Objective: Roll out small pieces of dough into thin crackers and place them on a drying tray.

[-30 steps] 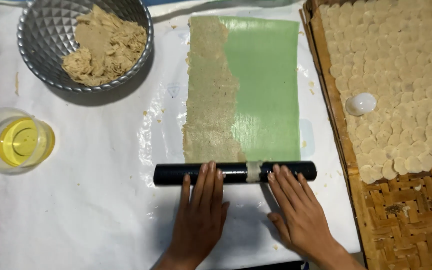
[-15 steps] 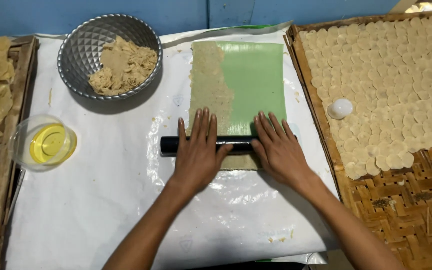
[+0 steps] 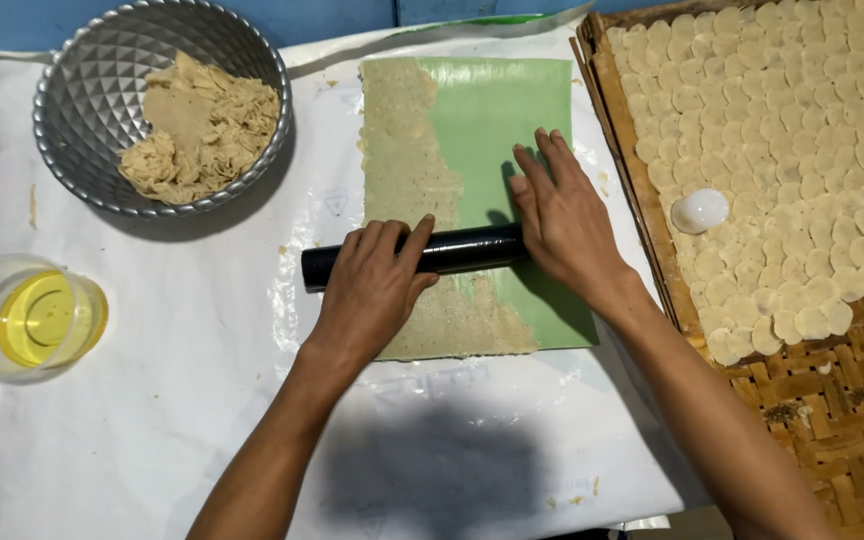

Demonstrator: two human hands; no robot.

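Pressing flat and open, the left hand (image 3: 372, 285) and right hand (image 3: 562, 225) lay on a black roller (image 3: 452, 250) across the green sheet (image 3: 512, 120). Dough (image 3: 407, 160) covered only that sheet's left strip; beside it, more waited in a bowl (image 3: 82, 110).

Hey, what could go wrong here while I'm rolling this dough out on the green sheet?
The dough strip lies along the left edge of the green sheet, so it may squeeze off onto the white cover. The left hand and right hand press the black roller unevenly placed, so thickness may vary.
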